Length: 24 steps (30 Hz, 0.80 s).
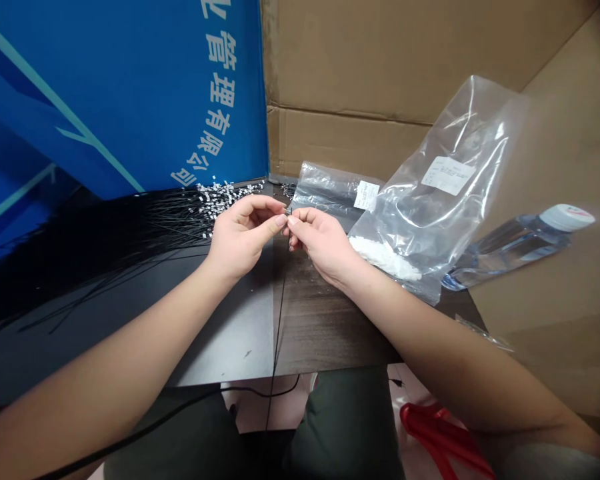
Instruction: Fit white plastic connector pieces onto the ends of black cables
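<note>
wire (279, 300) pinched between left hand (240, 237) and right hand (320, 243), bare desk (330, 327) reaching near edge

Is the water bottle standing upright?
No, the water bottle lies on its side beside the clear plastic bag.

A clear plastic water bottle (520, 243) (white-capped) lies right, seemingly against brown cardboard (380, 60); a blue printed banner (105, 87) stands left.
</note>
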### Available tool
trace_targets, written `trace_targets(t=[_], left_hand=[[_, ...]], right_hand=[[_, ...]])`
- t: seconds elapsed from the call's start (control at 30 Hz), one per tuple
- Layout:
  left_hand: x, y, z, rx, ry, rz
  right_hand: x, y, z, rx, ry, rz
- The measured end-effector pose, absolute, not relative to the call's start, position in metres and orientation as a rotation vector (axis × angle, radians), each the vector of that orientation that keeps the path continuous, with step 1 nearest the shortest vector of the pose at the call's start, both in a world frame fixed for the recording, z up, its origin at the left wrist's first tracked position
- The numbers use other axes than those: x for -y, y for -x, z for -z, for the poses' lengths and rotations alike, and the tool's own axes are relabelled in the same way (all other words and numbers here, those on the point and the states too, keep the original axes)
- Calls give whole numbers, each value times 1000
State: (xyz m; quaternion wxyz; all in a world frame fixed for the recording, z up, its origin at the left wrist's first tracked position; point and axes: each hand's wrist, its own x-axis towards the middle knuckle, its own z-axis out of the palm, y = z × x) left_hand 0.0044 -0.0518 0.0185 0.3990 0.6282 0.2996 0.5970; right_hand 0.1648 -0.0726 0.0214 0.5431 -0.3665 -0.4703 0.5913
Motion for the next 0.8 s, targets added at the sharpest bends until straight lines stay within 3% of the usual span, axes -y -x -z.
trace_targets(t=[0.27, 0.8], left_hand=[[47, 1, -21, -883, -1564, -1291], [45, 12, -25, -1040, -2072, -1072]], right_hand=[[64, -178, -15, 1435, 1021, -1016], [64, -186, -21, 1643, 1124, -912]])
